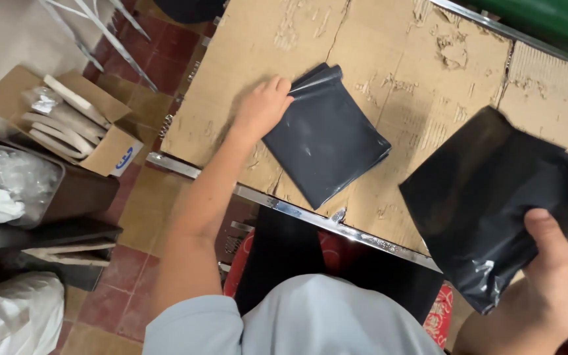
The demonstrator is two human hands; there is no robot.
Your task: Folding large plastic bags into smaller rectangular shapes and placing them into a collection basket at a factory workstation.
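From my remote seat I see the left hand (262, 105) reaching up toward the middle of the frame, resting on the cardboard-covered table (415, 59). Its fingers are curled together and pressed against the upper left corner of a stack of folded dark plastic bags (327, 138), where the edges bunch up slightly. I cannot tell whether the fingertips are pinching a layer or only pushing on it, since they are tucked under the knuckles. The stack lies flat on the cardboard, tilted like a diamond, its lower corner near the table's metal edge (297, 209).

The right hand (557, 269) sits in the lower right of the frame, lifted off the table. Its thumb lies across the front of a single black plastic bag (494, 190), with the other fingers hidden behind the sheet, so the grip is closed on the bag's lower right part. The bag hangs open as a large crumpled sheet, well apart from the stack, covering part of the cardboard on the right.

In the upper left of the frame an open cardboard box (60, 118) holds pale flat pieces, standing on the tiled floor (139, 204). Below it sits a dark bin with clear plastic (14, 177) inside. At the bottom I see the person's pale blue shirt (310, 315).
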